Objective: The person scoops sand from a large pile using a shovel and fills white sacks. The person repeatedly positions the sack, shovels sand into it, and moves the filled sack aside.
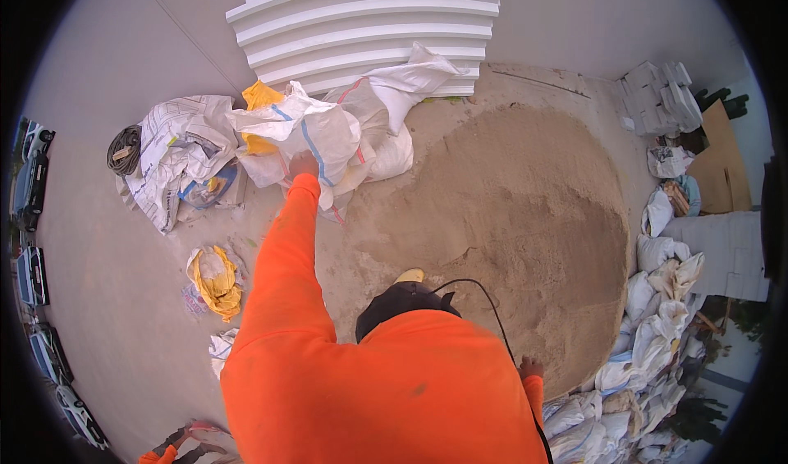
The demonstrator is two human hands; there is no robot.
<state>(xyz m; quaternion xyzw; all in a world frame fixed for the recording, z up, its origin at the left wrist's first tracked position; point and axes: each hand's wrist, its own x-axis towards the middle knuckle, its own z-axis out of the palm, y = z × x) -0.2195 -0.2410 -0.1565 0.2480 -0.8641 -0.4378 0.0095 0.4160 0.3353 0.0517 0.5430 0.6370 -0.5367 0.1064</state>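
Note:
My left arm, in an orange sleeve, reaches forward into a pile of white woven sacks (328,132) with blue and red stripes and some yellow fabric (261,95). My left hand (300,165) touches the sacks; its fingers are too hidden to show their grip. Low at the right, my right hand (529,367) hangs with loosely spread fingers and nothing visible in them. A black cable (484,296) runs down beside my body. My yellow boot (410,276) stands at the edge of a broad patch of sand (509,201).
White corrugated panels (361,21) lie beyond the sacks. A crumpled sheet with a coiled roll (176,152) and a yellow sack (215,288) lie left. Filled sacks (648,333), boards and white blocks (657,95) line the right. Cars (31,275) stand far left; another person (156,454) works lower left.

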